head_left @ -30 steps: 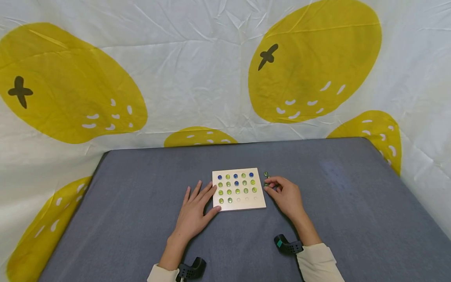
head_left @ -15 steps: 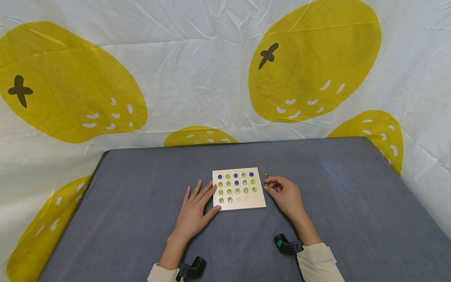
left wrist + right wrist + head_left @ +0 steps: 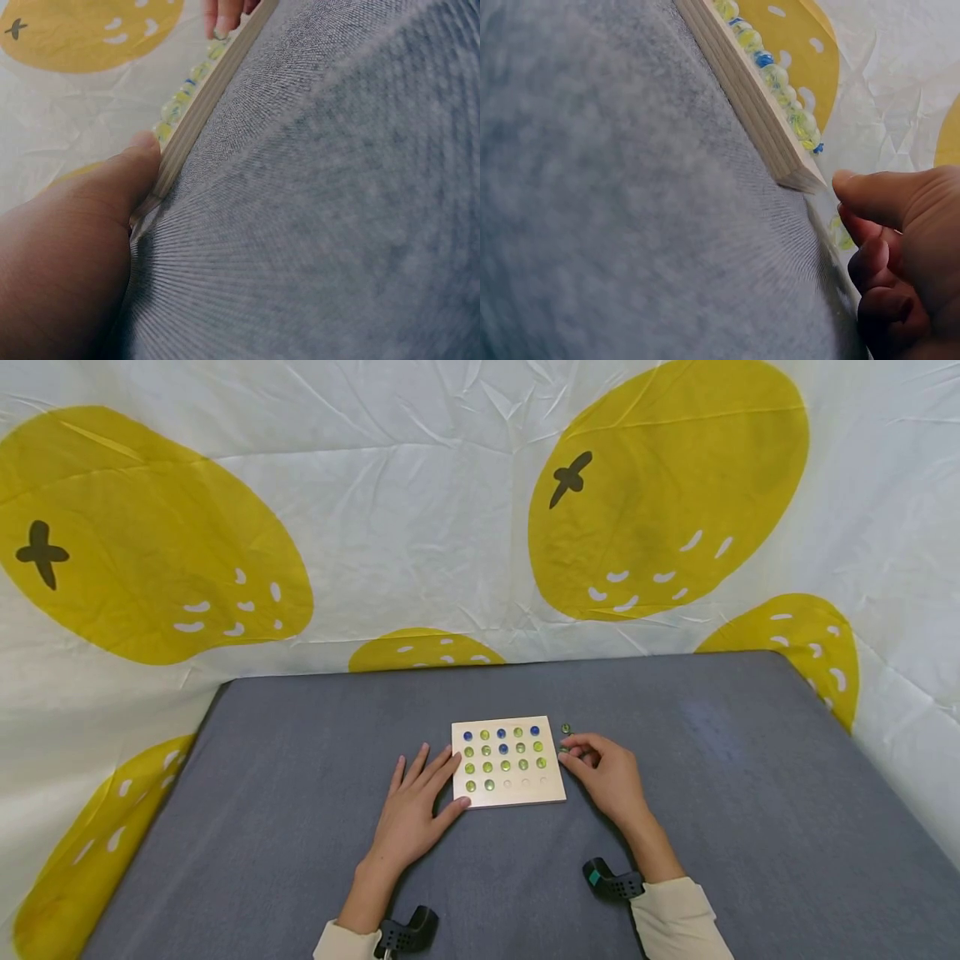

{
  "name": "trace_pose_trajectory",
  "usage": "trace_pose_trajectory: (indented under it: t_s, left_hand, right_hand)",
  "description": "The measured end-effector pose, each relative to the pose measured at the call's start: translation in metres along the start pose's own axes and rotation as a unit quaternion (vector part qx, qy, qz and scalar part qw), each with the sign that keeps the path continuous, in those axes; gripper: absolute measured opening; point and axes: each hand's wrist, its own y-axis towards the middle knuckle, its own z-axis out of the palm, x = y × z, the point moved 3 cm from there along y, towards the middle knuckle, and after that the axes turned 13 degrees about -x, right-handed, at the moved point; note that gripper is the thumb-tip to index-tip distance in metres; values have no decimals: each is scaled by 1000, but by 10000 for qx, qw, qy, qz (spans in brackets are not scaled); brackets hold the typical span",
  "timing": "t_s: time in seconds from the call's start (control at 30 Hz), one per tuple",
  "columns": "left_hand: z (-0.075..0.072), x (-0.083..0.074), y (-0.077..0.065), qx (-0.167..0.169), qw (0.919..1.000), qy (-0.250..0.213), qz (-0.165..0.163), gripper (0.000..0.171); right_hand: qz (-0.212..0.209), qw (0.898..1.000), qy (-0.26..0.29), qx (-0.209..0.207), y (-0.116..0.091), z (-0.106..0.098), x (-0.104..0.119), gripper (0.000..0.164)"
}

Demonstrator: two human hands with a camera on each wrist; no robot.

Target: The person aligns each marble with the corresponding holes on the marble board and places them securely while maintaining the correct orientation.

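A pale wooden board (image 3: 525, 795) holds rows of glass marbles, mostly yellow-green (image 3: 487, 768) with a few blue (image 3: 503, 749). Several round hollows at the right of its nearest row hold no marble. My left hand (image 3: 408, 817) lies with fingers spread at the board's left side, thumb at the near corner and fingertips on the edge. Just off the right edge, my right hand (image 3: 609, 777) pinches a green marble (image 3: 563, 749) between thumb and index finger. The right wrist view shows the thumb (image 3: 885, 196) close by the board's corner, other fingers curled beneath.
Another green marble (image 3: 566, 728) lies on the grey cloth beyond the right hand's fingertips. The grey-covered table (image 3: 300, 735) reaches back to a white curtain (image 3: 420, 527) with yellow fruit prints. Black wrist cameras (image 3: 408, 932) sit on both wrists.
My right hand has shifted slightly left toward the board, and the green marble at its fingertips has moved with it. The left hand and the board stay in place.
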Motion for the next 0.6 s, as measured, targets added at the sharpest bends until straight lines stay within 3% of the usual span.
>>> trace_pose_trajectory:
  t_s: [0.33, 0.6]
  left_hand:
    - [2, 1, -1, -10, 10000, -34, 27, 65]
    - [1, 1, -1, -20, 10000, -23, 26, 64]
  right_hand:
    - [-173, 9992, 327, -151, 0, -1, 10, 19]
    - [-580, 9965, 600, 89, -5, 6, 21, 16]
